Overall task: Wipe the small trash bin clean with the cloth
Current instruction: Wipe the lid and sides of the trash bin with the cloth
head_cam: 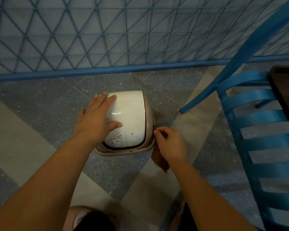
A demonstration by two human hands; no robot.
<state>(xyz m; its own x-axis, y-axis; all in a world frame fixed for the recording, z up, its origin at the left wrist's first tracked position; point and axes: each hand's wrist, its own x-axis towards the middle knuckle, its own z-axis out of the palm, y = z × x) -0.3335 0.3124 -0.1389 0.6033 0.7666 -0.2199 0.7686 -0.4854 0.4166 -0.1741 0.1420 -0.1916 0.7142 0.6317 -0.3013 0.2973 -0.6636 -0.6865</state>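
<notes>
A small beige trash bin (149, 117) with a white swing lid (130, 114) stands on the floor in the middle of the view. Brown spots stain the lid's near part. My left hand (97, 119) lies flat on the lid's left side, fingers spread. My right hand (169, 144) is at the bin's right near corner, fingers pinched on a brown cloth (159, 161) that hangs down below the hand and touches the bin's rim.
A blue slatted chair (257, 130) stands close on the right, one leg (200, 97) landing just right of the bin. A dark tabletop (287, 90) is at the far right. A blue lattice fence (107, 39) runs behind the bin. Speckled tiled floor (48, 105) lies all around.
</notes>
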